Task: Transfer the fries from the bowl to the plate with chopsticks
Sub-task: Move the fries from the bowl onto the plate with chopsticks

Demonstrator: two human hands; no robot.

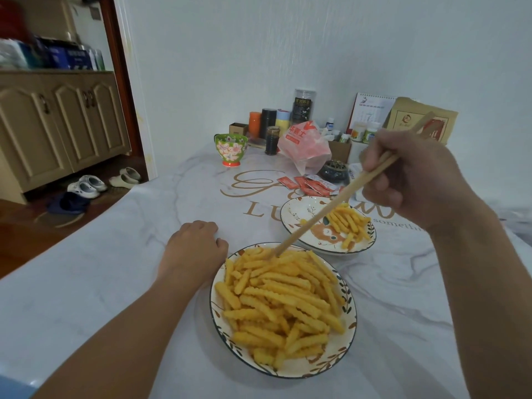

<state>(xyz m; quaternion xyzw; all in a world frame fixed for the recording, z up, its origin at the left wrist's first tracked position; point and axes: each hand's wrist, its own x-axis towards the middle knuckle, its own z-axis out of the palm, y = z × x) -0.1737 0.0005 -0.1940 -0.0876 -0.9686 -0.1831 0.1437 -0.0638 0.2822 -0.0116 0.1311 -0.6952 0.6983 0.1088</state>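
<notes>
My right hand (414, 180) grips the chopsticks (331, 205), tips in the fries (282, 300) at the bowl (349, 306)'s far edge. I pinch one fry mid-length, lifting level toward the plate (293, 207); my left hand (195, 246) rests curled beside the bowl.

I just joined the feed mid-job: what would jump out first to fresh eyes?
The heaped bowl of crinkle-cut fries fills the near centre, with the chopsticks in the right hand dipping into its far edge. Just beyond sits the plate with a smaller pile. The left hand rests on the table beside the bowl's left rim.
</notes>
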